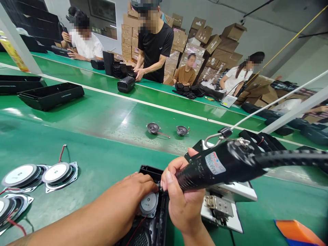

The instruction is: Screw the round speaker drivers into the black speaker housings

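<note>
My right hand (pixel 183 194) is wrapped round a black electric screwdriver (pixel 202 167), tilted, with its tip end pointing down left into a black speaker housing (pixel 162 218). A round speaker driver (pixel 149 204) with a grey magnet back lies in that housing, with a red wire beside it. My left hand (pixel 133 191) reaches over the driver's upper edge. Its fingers are bent and pressed together close to the screwdriver's tip; what they pinch, if anything, is hidden. The tip itself is hidden too.
Several larger speaker drivers (pixel 60 174) lie at left. Two small drivers (pixel 153 128) sit on the green conveyor belt (pixel 110 119), as do black housings (pixel 53 95). A white metal fixture (pixel 238 198) stands right of my hands. A cable hangs from the screwdriver. Several co-workers (pixel 156 44) work opposite.
</note>
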Available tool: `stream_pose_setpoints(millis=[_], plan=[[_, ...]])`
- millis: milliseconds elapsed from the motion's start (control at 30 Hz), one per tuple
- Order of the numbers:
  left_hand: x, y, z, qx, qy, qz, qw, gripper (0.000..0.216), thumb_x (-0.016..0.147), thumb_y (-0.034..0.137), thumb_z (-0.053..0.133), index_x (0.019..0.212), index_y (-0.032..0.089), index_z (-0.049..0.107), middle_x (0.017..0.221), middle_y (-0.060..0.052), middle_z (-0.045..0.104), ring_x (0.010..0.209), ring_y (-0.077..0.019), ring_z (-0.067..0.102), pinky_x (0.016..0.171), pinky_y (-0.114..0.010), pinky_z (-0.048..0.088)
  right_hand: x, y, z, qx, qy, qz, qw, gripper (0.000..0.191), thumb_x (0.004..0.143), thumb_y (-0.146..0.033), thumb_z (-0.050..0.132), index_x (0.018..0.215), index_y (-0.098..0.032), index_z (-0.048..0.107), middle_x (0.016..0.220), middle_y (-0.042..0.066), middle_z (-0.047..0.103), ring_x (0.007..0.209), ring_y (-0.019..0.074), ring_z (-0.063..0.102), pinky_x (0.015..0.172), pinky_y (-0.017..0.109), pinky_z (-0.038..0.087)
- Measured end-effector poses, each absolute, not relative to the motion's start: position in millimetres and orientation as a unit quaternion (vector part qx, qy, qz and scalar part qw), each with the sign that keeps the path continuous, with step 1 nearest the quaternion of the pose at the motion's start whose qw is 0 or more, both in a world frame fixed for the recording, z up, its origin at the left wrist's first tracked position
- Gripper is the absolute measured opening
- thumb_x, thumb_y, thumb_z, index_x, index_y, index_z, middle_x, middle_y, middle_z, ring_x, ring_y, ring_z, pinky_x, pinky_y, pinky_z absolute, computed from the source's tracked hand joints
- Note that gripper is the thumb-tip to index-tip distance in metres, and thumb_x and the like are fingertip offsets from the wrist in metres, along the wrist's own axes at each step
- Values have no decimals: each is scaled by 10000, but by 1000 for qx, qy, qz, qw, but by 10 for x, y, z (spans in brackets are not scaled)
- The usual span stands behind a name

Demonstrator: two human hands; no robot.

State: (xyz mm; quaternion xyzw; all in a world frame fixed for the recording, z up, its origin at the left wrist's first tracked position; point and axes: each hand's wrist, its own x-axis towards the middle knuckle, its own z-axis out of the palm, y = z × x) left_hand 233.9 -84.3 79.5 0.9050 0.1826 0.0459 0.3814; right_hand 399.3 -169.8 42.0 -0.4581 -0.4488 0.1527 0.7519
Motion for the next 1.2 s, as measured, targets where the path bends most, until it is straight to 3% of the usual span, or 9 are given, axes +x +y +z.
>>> stream_pose_setpoints(millis=[233,367,500,667,733,833,900,1100,1200], plan=[[2336,-852,733,923,197,21,331,627,791,-53,597,1302,269,763,1339,-80,793,1281,-326,756,1160,-451,610,3951,-1673,471,-439,-457,164,756,483,1074,-180,732,1488,-340,543,950,-36,619,678,153,616,630,306,565],[2332,-852,695,924,204,15,324,635,765,-60,600,1287,272,746,1346,-77,785,1311,-328,752,1172,-463,607,3936,-1659,480,-440,-461,179,750,540,1080,-201,737,1540,-330,486,933,-44,604,666,148,602,602,291,533],[2321,-850,677,922,203,16,328,682,753,-79,596,1325,267,732,1370,-83,767,1337,-341,749,1174,-487,612,3947,-1652,461,-443,-463,190,744,572,1079,-225,752,1567,-322,469,951,-34,601,741,174,662,634,307,563],[2314,-854,693,918,201,16,342,762,746,-104,566,1373,297,735,1411,-60,759,1335,-299,759,1144,-426,636,3957,-1650,451,-431,-454,207,752,693,1068,-172,751,1648,-375,431,972,-51,600,802,170,676,807,365,619],[2315,-856,698,917,209,17,340,749,757,-94,566,1369,299,744,1400,-60,770,1332,-298,765,1148,-415,633,3958,-1652,451,-419,-457,219,753,606,1069,-137,745,1569,-391,515,980,-55,598,755,142,630,745,319,576],[2315,-857,694,917,215,17,337,722,768,-82,567,1354,297,754,1382,-63,780,1335,-301,767,1153,-408,629,3967,-1653,449,-412,-467,232,747,237,1085,-137,741,1227,-320,692,972,-47,584,724,122,574,658,276,508],[2315,-856,683,918,212,20,334,717,774,-79,563,1351,302,753,1377,-62,780,1330,-298,768,1149,-405,631,3974,-1651,447,-413,-468,238,744,151,1090,-138,738,1068,-284,706,968,-43,575,742,119,575,670,273,507],[2333,-866,663,922,209,14,324,678,806,-93,550,1342,274,744,1368,-80,763,1233,-316,778,1174,-511,640,3939,-1663,479,-414,-465,240,745,162,1078,-120,729,1053,-276,692,969,-45,574,740,109,574,673,256,513],[2344,-869,674,925,206,5,320,664,803,-99,555,1340,241,745,1364,-102,762,1206,-332,777,1197,-565,632,3905,-1657,516,-417,-457,230,751,297,1054,-114,747,1249,-317,650,937,-60,572,708,107,548,649,242,498]])
